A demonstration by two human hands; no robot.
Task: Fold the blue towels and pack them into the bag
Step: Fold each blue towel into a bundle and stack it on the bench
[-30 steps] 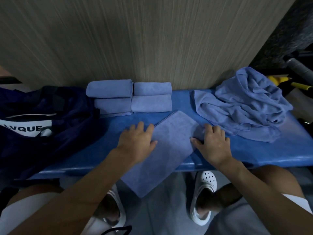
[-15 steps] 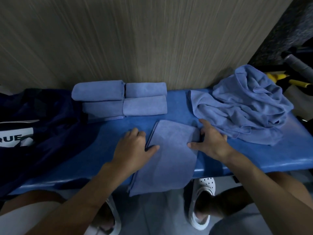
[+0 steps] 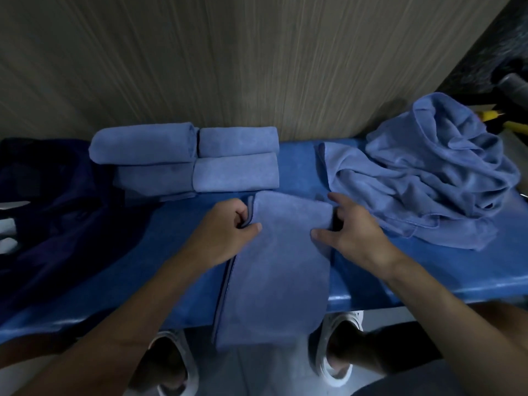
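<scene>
A half-folded blue towel (image 3: 280, 267) lies lengthwise across the blue bench (image 3: 143, 275), its near end hanging over the front edge. My left hand (image 3: 225, 235) pinches the towel's left edge between thumb and curled fingers. My right hand (image 3: 348, 230) grips the right edge, thumb on top and fingers curled under. Several folded blue towels (image 3: 185, 161) are stacked at the back against the wall. A dark navy bag (image 3: 51, 212) lies on the bench at the left. A heap of unfolded blue towels (image 3: 428, 172) sits at the right.
A wood-grain wall (image 3: 228, 58) rises right behind the bench. Yellow-handled tools (image 3: 503, 121) and a grey tube (image 3: 514, 87) lie beyond the heap at the far right. My white clogs (image 3: 340, 350) stand on the floor under the bench's front edge.
The towel turned from a diagonal lie to straight along my line of sight. Both hands went from resting flat on it to gripping its left and right edges.
</scene>
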